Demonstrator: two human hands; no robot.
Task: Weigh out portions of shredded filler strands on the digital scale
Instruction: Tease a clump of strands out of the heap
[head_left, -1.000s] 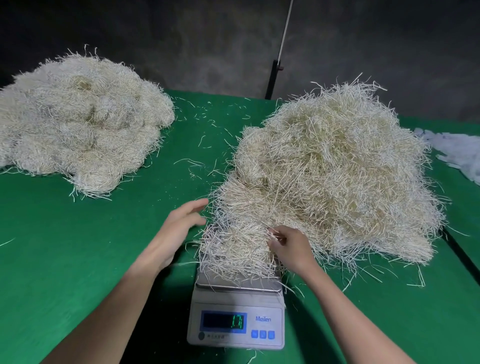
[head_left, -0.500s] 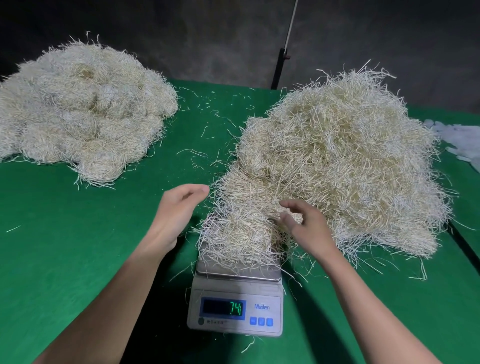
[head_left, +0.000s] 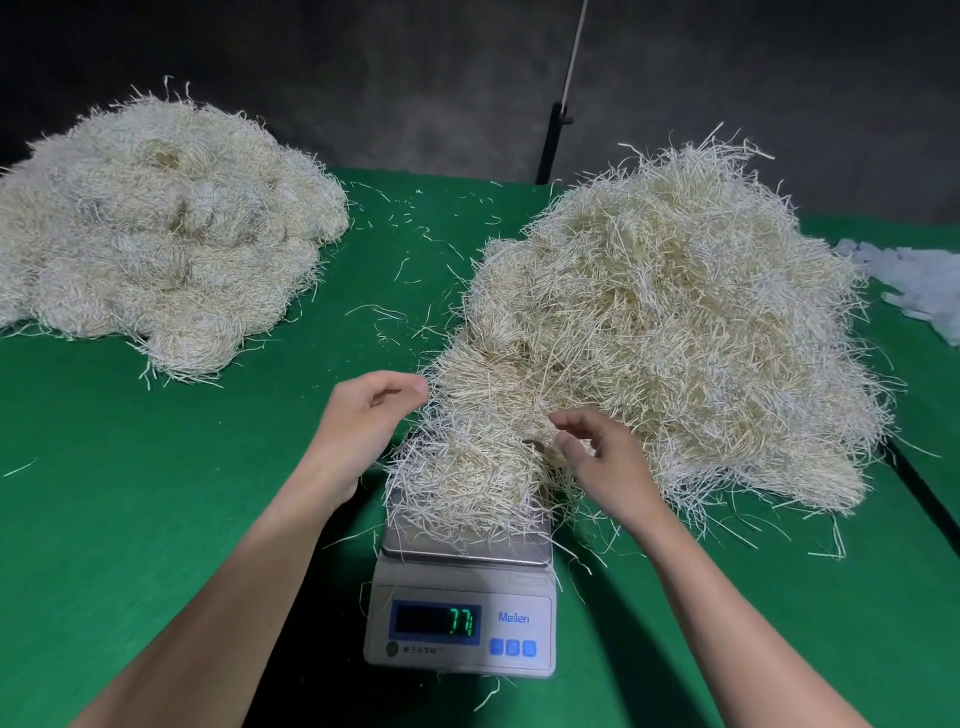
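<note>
A green table (head_left: 156, 493) is seen, with one digital scale (head_left: 462, 623) set at its near middle. Two large heaps of shredded filler strands are counted: the bigger heap (head_left: 685, 322) lies behind and to the right of the scale, spilling down to it; the second heap (head_left: 156, 234) lies well apart, behind and to the left. One pale white pile (head_left: 919, 280) is cut off far right of the scale. A dark pole (head_left: 550, 140) stands behind the table.

One portion (head_left: 467, 478) is piled on the scale's platform, merging with the bigger heap, which hides the platform's back edge. Green figures reading about 77 are shown.

Two hands are seen. The left hand (head_left: 363, 431) is held at the portion's left edge, fingers loosely bent and close together, tips touching strands. The right hand (head_left: 608, 462) is held at its right side, fingers spread and relaxed. Stray strands (head_left: 384, 312) are scattered behind the scale.
</note>
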